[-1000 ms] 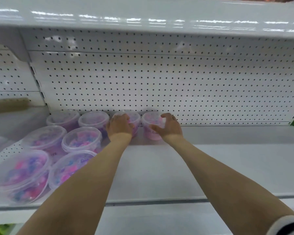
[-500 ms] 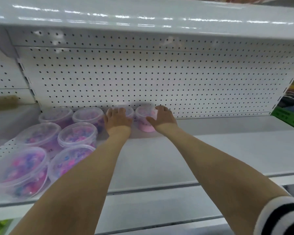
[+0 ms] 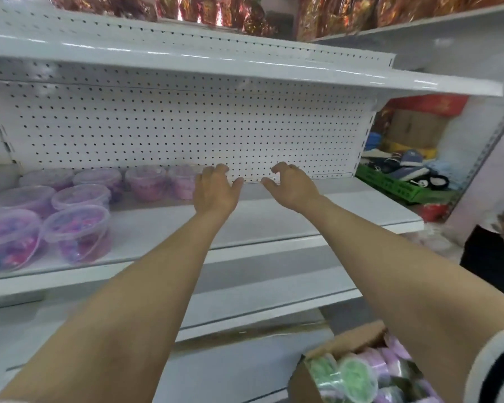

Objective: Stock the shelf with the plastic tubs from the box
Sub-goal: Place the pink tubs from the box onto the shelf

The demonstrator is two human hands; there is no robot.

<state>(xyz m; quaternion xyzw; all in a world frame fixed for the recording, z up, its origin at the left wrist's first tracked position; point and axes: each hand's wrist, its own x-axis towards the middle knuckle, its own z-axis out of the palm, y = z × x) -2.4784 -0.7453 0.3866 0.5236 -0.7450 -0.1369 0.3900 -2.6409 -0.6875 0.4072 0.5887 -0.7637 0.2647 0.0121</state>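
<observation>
Now: between loads, tubs [image 3: 146, 184] sit at shelf [image 3: 303, 219] back
L hand [image 3: 216, 190] & R hand [image 3: 294, 189] hover, fingers [image 3: 217, 171] loosely spread, empty; next prob. reach to box [image 3: 346, 341] for more

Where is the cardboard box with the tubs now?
In the head view the cardboard box is at the bottom right, below the stocked white shelf and just beneath the right forearm.

Bare left forearm [image 3: 114, 315]; bare right forearm [image 3: 390, 271]; white sleeve [image 3: 477, 370], one black stripe
</observation>
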